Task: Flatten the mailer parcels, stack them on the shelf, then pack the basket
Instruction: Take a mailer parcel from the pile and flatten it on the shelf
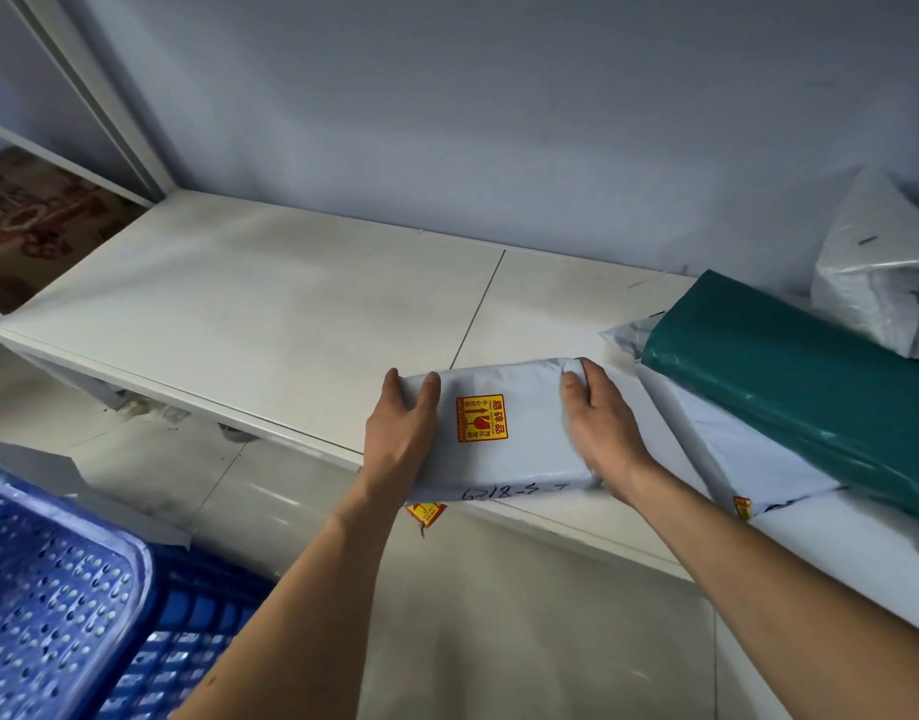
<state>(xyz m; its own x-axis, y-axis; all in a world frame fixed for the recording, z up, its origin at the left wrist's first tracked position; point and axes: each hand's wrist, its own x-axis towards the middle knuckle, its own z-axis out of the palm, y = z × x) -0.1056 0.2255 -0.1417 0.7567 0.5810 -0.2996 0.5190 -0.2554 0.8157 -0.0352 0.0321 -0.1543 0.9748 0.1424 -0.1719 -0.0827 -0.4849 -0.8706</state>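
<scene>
A flat grey mailer parcel point(504, 459) with a yellow-and-red fragile sticker lies at the front edge of the white shelf point(270, 304), on top of another parcel. My left hand point(402, 428) grips its left end, thumb over the top. My right hand point(600, 423) grips its right end, fingers curled over the edge. To the right lies another grey mailer point(722, 449), and a dark green mailer point(800, 376) rests partly on it. A blue perforated basket point(57, 589) stands at the lower left on the floor.
A puffy white mailer point(878, 272) leans against the grey wall at the far right. A patterned cardboard box point(36, 215) sits beyond the shelf's left end, behind a white shelf post point(103, 106). Pale floor tiles point(473, 615) lie below the shelf.
</scene>
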